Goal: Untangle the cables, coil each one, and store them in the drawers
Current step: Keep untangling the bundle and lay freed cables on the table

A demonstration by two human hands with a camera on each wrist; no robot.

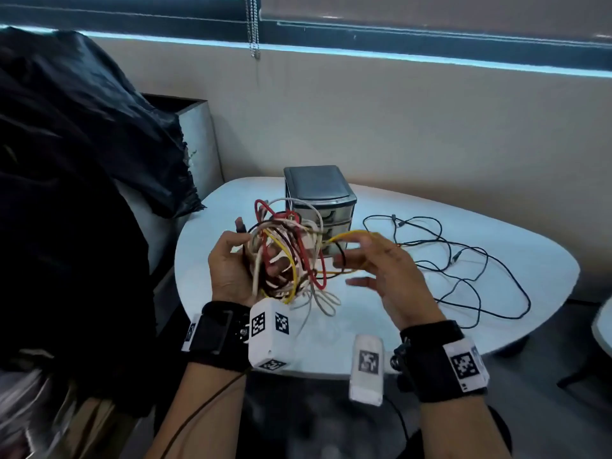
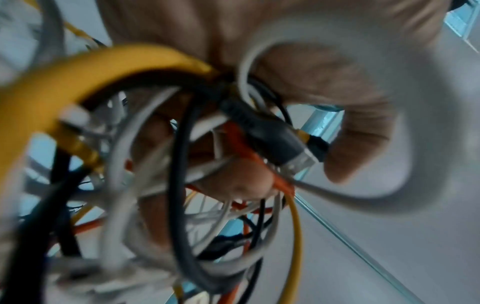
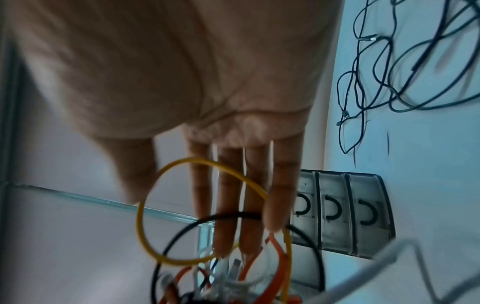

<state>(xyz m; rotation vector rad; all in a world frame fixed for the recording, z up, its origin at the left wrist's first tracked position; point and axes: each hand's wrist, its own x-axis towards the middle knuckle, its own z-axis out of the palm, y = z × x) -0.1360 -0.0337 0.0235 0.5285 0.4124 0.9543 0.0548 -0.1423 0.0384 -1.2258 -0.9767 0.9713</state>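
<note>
My left hand (image 1: 231,270) grips a tangle of white, red, yellow and black cables (image 1: 284,256) above the white table (image 1: 530,256). In the left wrist view the fingers (image 2: 358,144) curl round the tangle (image 2: 179,164), and a dark USB plug (image 2: 293,152) lies against them. My right hand (image 1: 381,270) is beside the tangle, fingers straight and spread. A yellow loop (image 1: 351,234) lies over its fingers. In the right wrist view, the yellow loop (image 3: 145,205) and a black loop hang in front of the straight fingers (image 3: 228,195). A small grey three-drawer unit (image 1: 319,193) stands behind the tangle, drawers closed (image 3: 337,205).
A long thin black cable (image 1: 463,260) sprawls loose over the table's right half (image 3: 389,72). A black plastic bag (image 1: 82,160) fills the left side over a grey box. A blind chain (image 1: 253,28) hangs by the window. Another table's edge (image 1: 604,326) shows at far right.
</note>
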